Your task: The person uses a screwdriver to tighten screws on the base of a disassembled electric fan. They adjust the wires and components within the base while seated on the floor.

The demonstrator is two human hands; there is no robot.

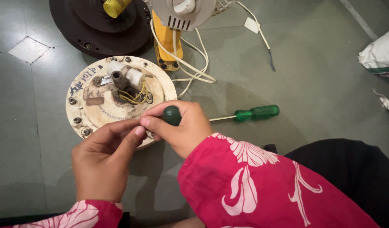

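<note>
The right hand (184, 126) grips a dark green screwdriver handle (172, 115) upright over the cream round motor plate (118, 99) on the floor; the left hand (103, 158) pinches at its tip (hidden). Best kept vertical, pressed firmly.

Small white paper tag (252, 25), roughly square, lies on the grey floor (321, 76) near the top edge, beside a white cable. White woven sack (382, 55) with a green stripe sits at the floor's right edge. No screens or signs.
</note>
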